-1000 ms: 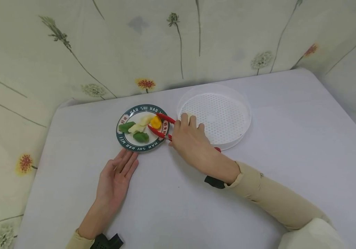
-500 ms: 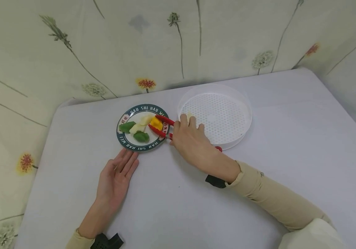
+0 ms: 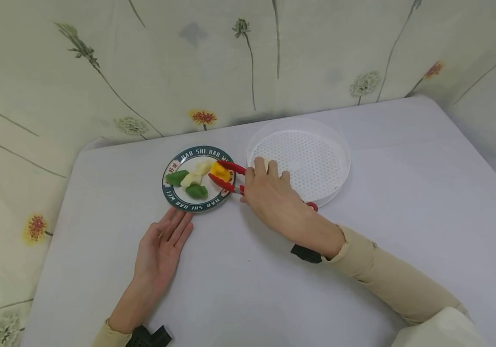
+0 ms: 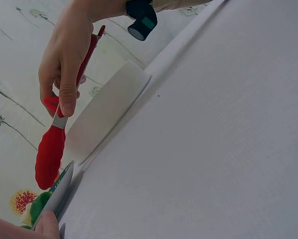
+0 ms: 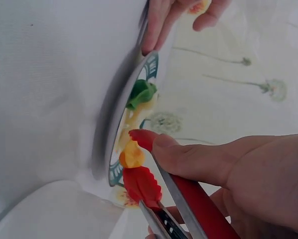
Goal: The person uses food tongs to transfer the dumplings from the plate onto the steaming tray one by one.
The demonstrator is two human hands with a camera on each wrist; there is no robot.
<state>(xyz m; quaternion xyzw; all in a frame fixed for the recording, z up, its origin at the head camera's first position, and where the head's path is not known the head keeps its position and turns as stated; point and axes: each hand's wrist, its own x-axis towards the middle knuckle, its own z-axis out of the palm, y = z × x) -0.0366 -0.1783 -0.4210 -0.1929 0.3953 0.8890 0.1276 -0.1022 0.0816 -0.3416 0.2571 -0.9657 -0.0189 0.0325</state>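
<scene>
My right hand (image 3: 274, 200) grips red-tipped tongs (image 3: 230, 167) above the right side of a green-rimmed plate (image 3: 174, 201). Between the scalloped tongs tips sits a yellow piece (image 5: 132, 155), which looks like a toy vegetable. Two green pieces (image 3: 196, 191) and two pale yellow ones (image 3: 191, 180) lie on the plate to its left. My left hand (image 3: 160, 255) lies palm up with straight fingers, fingertips at the plate's near rim. In the left wrist view the tongs tip (image 4: 50, 158) overlaps the plate's edge.
A white round basket (image 3: 342, 166) with a perforated bottom stands right of the plate, partly behind my right hand. Something pale shows inside it by my fingers. The white table (image 3: 248, 299) meets a flower-patterned cloth (image 3: 178, 58) at the back.
The tongs tips have closed in on the yellow piece. Tongs, right hand and yellow piece have shifted slightly right. My left hand and the plate have stayed put.
</scene>
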